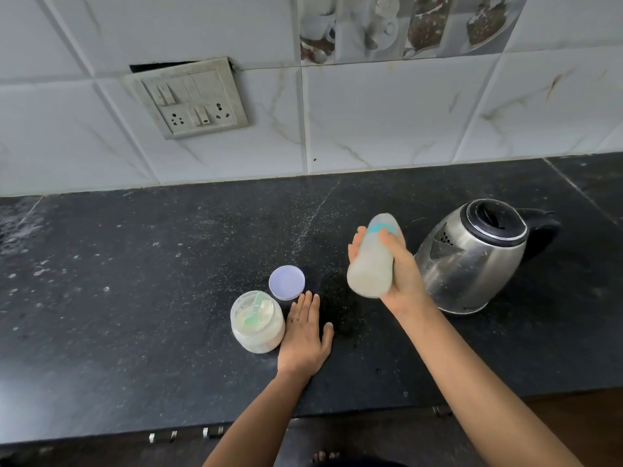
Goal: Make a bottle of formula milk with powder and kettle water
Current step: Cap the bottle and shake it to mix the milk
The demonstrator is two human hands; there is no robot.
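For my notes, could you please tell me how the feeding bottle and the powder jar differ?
The feeding bottle is held tilted above the counter by the right hand; the powder jar stands upright on it. The feeding bottle has its teal collar and top on; the powder jar is open, lid beside it, scoop inside. Both are translucent with pale contents.

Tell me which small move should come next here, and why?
Probably the left hand should lift the purple lid and close the powder jar. The jar stands open with the scoop inside, the lid lies behind it, that hand rests flat beside it, and the right hand holds the milky bottle.
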